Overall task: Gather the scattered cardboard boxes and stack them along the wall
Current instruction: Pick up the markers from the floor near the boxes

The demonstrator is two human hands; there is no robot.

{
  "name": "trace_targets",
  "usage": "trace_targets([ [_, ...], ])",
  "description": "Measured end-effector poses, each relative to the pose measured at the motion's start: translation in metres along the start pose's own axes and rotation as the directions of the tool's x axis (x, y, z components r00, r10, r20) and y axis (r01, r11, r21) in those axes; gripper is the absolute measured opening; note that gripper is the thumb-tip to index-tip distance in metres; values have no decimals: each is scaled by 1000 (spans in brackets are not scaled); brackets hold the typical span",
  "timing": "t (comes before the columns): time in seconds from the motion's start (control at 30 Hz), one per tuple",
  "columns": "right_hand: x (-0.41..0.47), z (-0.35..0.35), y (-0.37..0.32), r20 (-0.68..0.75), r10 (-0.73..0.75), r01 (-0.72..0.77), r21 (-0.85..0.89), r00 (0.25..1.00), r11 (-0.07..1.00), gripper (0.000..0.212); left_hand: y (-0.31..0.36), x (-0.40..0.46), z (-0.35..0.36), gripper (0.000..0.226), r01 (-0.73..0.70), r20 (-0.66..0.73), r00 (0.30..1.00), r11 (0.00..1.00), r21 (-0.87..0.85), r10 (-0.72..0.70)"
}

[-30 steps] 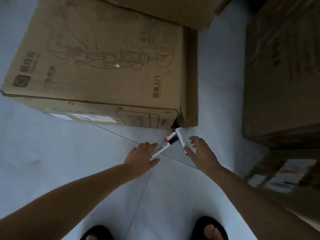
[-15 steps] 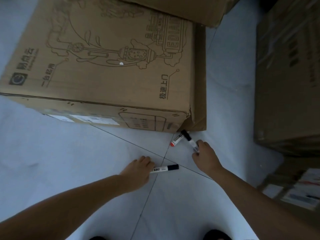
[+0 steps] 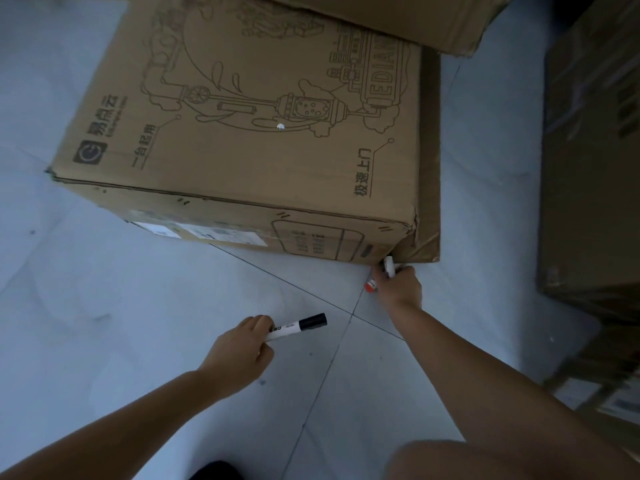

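Here, crouched over a pale grey tiled floor (image 3: 104, 341), I hold markers rather than cartons. My left hand (image 3: 242, 351) curls around a white marker with a black cap (image 3: 298, 328), its cap pointing right and slightly away. My right hand (image 3: 398, 284) reaches to the near right corner of the large brown printed cardboard box (image 3: 259, 116), fingers closed around a second white marker (image 3: 389, 266); a red-tipped marker (image 3: 371, 285) shows at its left edge, though whether it is also gripped I cannot tell. The box lies flat, directly beyond both hands, its long axis running left to right. The right hand is nearer, all but touching that corner; the left sits well short of the near face. Another brown carton (image 3: 398, 19) overlaps the far edge, and darker stacked cartons (image 3: 595, 168) stand to the right. In my judgement, both hands must shed the markers before lifting.
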State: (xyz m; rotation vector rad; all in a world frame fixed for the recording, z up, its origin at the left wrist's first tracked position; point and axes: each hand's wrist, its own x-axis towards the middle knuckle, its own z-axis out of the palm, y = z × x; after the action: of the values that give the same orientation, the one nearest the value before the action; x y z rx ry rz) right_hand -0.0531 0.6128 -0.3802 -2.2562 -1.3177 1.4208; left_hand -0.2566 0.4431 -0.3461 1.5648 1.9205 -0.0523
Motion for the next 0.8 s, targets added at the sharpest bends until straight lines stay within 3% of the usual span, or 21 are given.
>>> trace_targets([
  [0.17, -15, -15, 13, 37, 37, -33, -92, 999, 995, 20, 7, -15, -8, 13, 75, 53, 996, 997, -5, -74],
  [0.23, -47, -35, 18, 67, 105, -94, -152, 992, 984, 24, 20, -33, -29, 7, 140, 72, 988, 990, -34, -137],
  [0.33, -114, -82, 11, 139, 166, -151, -110, 976, 982, 20, 47, -70, -75, 17, 187, 72, 981, 972, -142, -178],
  [0.53, -268, -204, -85, 214, -5, -5, 44, 977, 999, 12, 113, -162, -232, 28, 215, -31, 970, 911, -352, -241],
  [0.8, -494, -383, -237, 291, -178, 189, -12, 940, 982, 14, 241, -353, -449, 22, 166, -69, 965, 793, -586, -253],
])
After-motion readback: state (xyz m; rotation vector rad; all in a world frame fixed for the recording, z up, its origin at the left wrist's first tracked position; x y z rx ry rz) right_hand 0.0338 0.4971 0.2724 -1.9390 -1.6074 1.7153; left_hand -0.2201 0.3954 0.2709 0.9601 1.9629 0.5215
